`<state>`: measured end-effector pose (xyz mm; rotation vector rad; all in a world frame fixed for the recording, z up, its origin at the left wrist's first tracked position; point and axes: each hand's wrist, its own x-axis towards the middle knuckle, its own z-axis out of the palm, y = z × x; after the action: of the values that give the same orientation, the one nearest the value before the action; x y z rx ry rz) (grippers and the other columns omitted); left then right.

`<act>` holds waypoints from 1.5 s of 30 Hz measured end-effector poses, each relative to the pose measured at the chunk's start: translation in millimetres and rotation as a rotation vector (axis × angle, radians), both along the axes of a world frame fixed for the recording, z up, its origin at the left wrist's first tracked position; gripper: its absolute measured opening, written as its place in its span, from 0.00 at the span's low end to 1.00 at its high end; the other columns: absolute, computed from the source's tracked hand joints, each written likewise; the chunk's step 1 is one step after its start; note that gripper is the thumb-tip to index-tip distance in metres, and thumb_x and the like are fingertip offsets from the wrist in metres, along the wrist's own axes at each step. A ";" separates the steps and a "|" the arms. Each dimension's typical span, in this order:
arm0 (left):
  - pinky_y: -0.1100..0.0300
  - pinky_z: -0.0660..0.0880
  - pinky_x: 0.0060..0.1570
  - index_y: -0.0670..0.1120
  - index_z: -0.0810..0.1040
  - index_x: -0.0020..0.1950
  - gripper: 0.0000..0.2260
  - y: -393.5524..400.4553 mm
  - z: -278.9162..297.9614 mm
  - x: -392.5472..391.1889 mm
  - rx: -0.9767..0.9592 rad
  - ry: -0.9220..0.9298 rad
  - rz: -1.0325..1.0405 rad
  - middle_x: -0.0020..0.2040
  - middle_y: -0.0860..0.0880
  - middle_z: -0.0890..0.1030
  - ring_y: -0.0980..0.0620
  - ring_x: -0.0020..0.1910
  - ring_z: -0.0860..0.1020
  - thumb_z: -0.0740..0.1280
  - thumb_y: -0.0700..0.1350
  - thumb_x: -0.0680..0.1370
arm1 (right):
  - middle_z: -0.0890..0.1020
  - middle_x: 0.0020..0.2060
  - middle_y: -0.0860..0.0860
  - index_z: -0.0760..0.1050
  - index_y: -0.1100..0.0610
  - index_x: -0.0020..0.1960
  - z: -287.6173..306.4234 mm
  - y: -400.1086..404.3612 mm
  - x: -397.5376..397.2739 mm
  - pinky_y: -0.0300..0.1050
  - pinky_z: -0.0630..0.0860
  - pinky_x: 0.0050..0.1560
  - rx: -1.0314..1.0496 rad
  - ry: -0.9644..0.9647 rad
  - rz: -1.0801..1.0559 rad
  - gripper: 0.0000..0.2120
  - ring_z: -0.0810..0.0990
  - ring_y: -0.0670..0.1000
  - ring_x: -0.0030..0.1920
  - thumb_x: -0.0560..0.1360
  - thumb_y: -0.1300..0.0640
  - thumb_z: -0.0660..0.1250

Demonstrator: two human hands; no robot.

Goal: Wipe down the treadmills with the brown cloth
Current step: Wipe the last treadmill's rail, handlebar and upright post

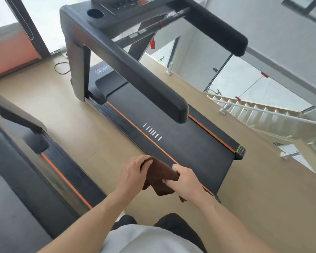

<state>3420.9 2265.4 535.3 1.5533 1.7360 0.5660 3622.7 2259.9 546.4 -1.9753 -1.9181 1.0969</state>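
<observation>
Hands [133, 175] [185, 181] holding brown cloth [161, 177].

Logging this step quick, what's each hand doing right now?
Left hand: closed, gripping one end of the brown cloth.
Right hand: closed, gripping the cloth's other end.

Both hands up front holding brown cloth [160, 177] between them. Left hand [130, 175] grips one end, fingers curled over top edge; right hand [185, 181] pinches other end, thumb on top. Loose corner of cloth hangs down below. Hands sit over rear corner of treadmill [181, 143], black belt with orange side stripes, red safety clip [152, 44] dangling near console. Second treadmill [49, 172] just left, wood floor [77, 115] between. Staircase [263, 110] off to right.
</observation>
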 end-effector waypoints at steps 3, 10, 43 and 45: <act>0.57 0.74 0.49 0.56 0.81 0.59 0.10 22.3 -6.2 0.4 0.006 0.009 0.084 0.52 0.57 0.82 0.53 0.51 0.78 0.62 0.54 0.84 | 0.73 0.31 0.46 0.65 0.53 0.37 7.9 35.2 6.3 0.37 0.67 0.33 -0.003 0.061 -0.027 0.22 0.69 0.44 0.32 0.68 0.46 0.77; 0.63 0.69 0.44 0.56 0.83 0.54 0.08 95.7 -13.2 47.2 -0.011 -0.044 0.271 0.44 0.60 0.81 0.55 0.45 0.77 0.65 0.55 0.82 | 0.73 0.30 0.43 0.66 0.51 0.37 25.5 143.4 65.9 0.36 0.69 0.35 0.049 0.219 0.144 0.20 0.71 0.44 0.33 0.75 0.43 0.74; 0.49 0.63 0.75 0.50 0.62 0.81 0.25 416.7 -5.1 93.2 -0.110 -0.229 1.288 0.77 0.48 0.70 0.45 0.75 0.68 0.47 0.56 0.86 | 0.66 0.78 0.46 0.57 0.46 0.82 -17.5 493.0 -71.7 0.53 0.59 0.79 -0.595 0.319 0.304 0.35 0.65 0.50 0.77 0.81 0.30 0.46; 0.50 0.64 0.74 0.49 0.61 0.81 0.24 441.6 -4.7 61.5 -0.074 -0.207 1.270 0.77 0.47 0.70 0.45 0.75 0.69 0.48 0.55 0.86 | 0.70 0.76 0.46 0.62 0.46 0.80 -19.3 514.5 -103.2 0.54 0.63 0.77 -0.582 0.309 0.265 0.35 0.68 0.51 0.75 0.81 0.29 0.46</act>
<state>3482.4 2707.0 530.6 0.1351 2.3706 1.1617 3519.5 2774.4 527.1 -1.6568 -1.8644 2.0903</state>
